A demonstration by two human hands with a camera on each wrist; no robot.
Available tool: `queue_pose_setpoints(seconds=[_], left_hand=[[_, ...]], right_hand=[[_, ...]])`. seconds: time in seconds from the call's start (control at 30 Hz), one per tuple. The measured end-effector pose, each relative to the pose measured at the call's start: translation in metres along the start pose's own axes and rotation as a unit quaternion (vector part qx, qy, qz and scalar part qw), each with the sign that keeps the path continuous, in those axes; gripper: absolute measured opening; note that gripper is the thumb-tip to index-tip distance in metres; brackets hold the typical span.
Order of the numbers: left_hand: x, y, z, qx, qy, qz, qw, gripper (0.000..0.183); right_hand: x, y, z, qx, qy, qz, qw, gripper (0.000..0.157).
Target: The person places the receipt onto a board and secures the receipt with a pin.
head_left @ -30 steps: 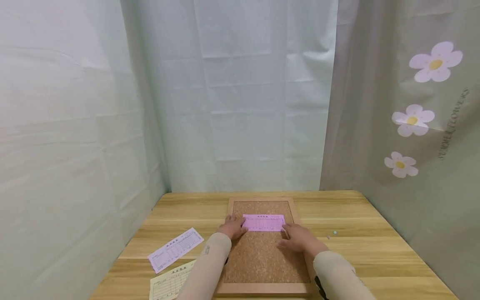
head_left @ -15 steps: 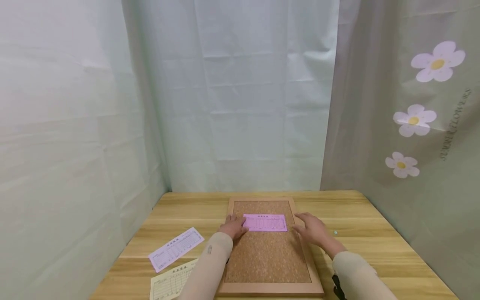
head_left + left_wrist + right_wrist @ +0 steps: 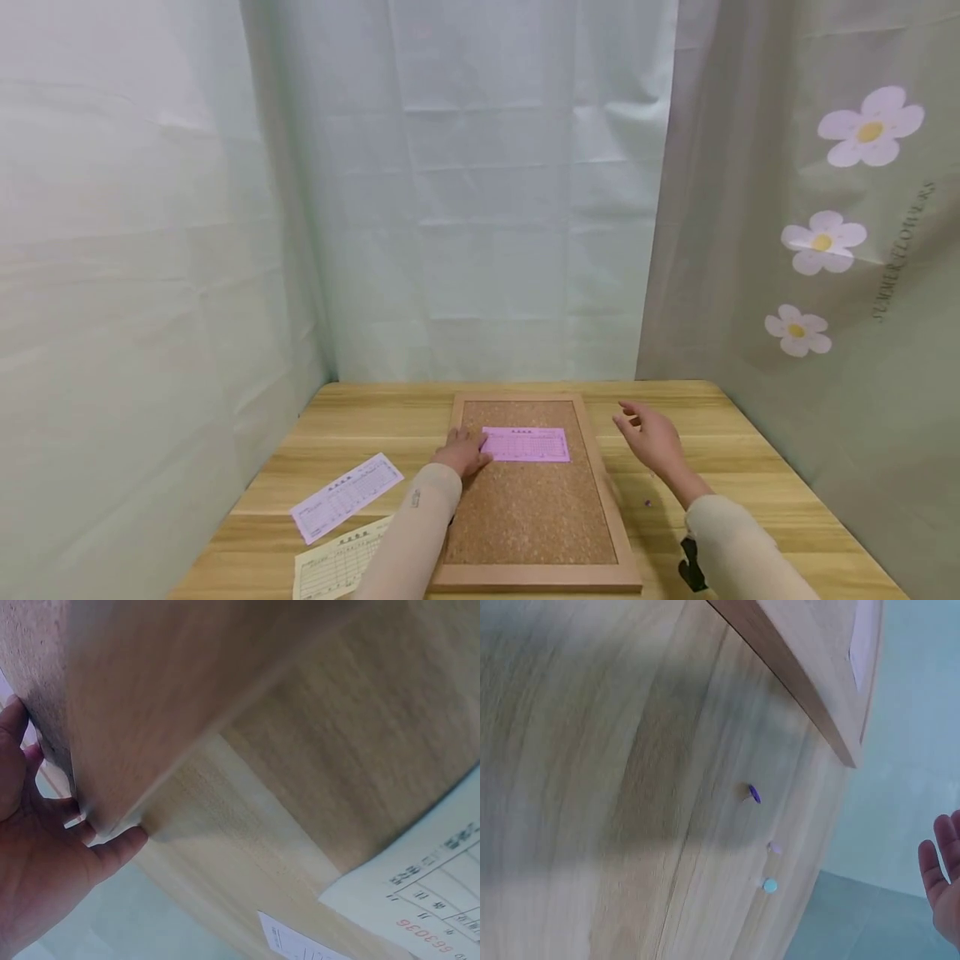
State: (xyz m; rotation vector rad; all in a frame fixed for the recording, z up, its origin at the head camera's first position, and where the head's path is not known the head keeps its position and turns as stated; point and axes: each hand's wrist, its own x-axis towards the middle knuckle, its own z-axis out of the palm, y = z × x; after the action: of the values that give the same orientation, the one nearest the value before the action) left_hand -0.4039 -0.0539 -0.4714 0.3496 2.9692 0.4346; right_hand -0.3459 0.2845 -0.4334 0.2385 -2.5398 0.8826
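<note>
A pink printed form slip lies crosswise on the upper part of a wood-framed cork board. My left hand rests over the board's left frame, fingertips at the slip's left end. In the left wrist view its spread fingers lie against the frame's side and the cork. To the right of the board, my right hand hovers over the table with loosely bent fingers and nothing in them. Below it, the right wrist view shows a purple thumbtack, a pink thumbtack and a light blue thumbtack on the wood.
A lilac form slip and a yellow form slip lie left of the board, the yellow one partly behind my left sleeve. Pale curtains enclose the wooden table at the back and sides.
My right hand has left the pink slip's right end and moved right, off the board and over the table. My left hand stays at the slip's left end.
</note>
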Motion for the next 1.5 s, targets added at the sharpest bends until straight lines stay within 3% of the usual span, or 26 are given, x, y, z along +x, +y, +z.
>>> queue_pose_setpoints(seconds=[0.3,0.73,1.0,1.5], left_hand=[[-0.005,0.002,-0.006,0.001,0.013,0.007,0.9999,0.051],[0.002,-0.008,0.004,-0.01,0.007,0.005,0.9999,0.051],[0.001,-0.004,0.003,-0.016,0.003,0.01,0.9998,0.051],[0.0,-0.002,0.001,-0.019,0.003,0.001,0.9998,0.052]], right_hand=[[0.001,0.008,-0.016,0.003,0.02,0.033,0.999,0.04],[-0.009,0.031,-0.026,0.054,0.051,0.12,0.99,0.047],[-0.021,0.047,-0.033,0.047,0.06,0.152,0.985,0.049],[-0.032,0.074,-0.038,0.035,0.025,0.159,0.986,0.05]])
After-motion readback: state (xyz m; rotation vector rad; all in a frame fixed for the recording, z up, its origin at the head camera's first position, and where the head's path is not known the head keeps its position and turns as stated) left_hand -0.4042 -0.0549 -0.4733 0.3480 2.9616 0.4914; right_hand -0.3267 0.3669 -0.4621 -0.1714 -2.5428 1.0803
